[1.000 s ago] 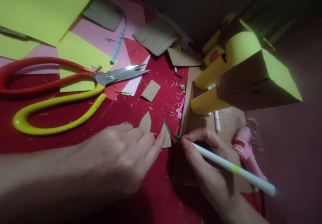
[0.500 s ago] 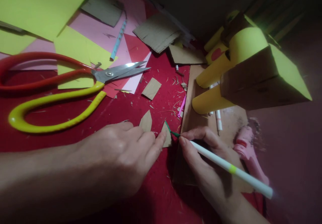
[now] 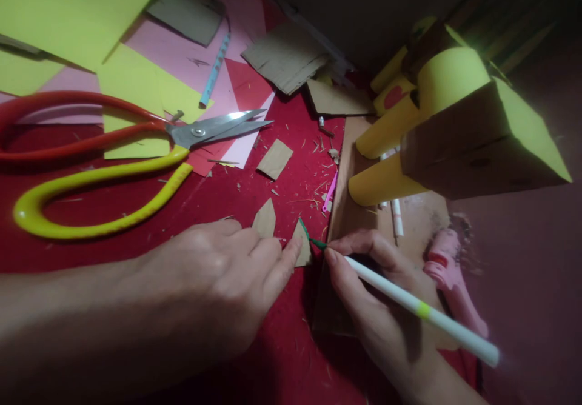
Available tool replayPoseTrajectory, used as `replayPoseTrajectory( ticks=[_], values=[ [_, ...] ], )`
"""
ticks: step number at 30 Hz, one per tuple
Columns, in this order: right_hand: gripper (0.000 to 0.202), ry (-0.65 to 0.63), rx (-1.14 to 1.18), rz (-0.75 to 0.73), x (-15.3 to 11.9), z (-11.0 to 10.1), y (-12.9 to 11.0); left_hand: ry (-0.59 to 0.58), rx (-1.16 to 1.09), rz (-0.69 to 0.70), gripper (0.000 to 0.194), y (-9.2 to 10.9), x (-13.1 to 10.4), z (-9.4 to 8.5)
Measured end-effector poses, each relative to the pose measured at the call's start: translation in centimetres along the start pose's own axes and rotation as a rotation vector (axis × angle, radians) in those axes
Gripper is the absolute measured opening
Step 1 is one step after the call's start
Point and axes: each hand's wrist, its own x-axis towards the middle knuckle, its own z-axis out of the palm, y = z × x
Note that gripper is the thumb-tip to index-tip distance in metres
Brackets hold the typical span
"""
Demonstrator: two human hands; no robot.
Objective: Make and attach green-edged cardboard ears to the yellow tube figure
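The card piece [image 3: 302,252] is small, tan and flat, cut to a point at the end farther from the person. A green line runs down its right-hand slanting edge from the tip. It lies on the red surface [image 3: 291,350], between the two hands, just left of the card base [image 3: 418,217].

The left hand [image 3: 218,277] is palm down, with its index finger reaching out and the fingertip pressing on the left side of the piece. The other fingers are bent and partly hidden; whether they close on anything underneath cannot be seen.

The right hand [image 3: 377,299] is closed on a white pen [image 3: 386,287], thumb and fingers pinching it close to its green tip. The pen slants, its tip meeting the inked edge and its back end up and to the right.

A second pointed piece [image 3: 265,218] shows just beyond the left knuckles, bare of ink where visible. Beyond it lies a plain rectangular scrap [image 3: 275,159], and the scissors [image 3: 197,133] rest to the left, blades apart.
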Motion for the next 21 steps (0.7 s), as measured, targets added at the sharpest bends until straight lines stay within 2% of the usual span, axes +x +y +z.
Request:
replayPoseTrajectory(
  ticks=[5, 9, 12, 18, 21],
  values=[
    [0.020, -0.013, -0.042, -0.033, -0.2, -0.1, 0.1, -0.021, -0.020, 0.002, 0.046, 0.2, 0.1, 0.1],
    [0.022, -0.050, -0.076, -0.060, -0.3, -0.2, 0.4, -0.026, -0.012, -0.035, 0.041, 0.4, 0.0, 0.1],
    [0.022, -0.066, -0.076, -0.073, -0.2, -0.2, 0.4, -0.036, 0.004, -0.003, 0.033, 0.3, 0.1, -0.1],
    [0.021, 0.041, -0.077, -0.058, 0.2, 0.3, -0.6, -0.020, -0.009, -0.012, 0.037, 0.1, 0.2, -0.2],
    [0.019, 0.026, -0.080, -0.065, 0.2, 0.2, -0.7, -0.012, -0.028, -0.019, 0.039, 0.1, 0.1, -0.1]
  ],
)
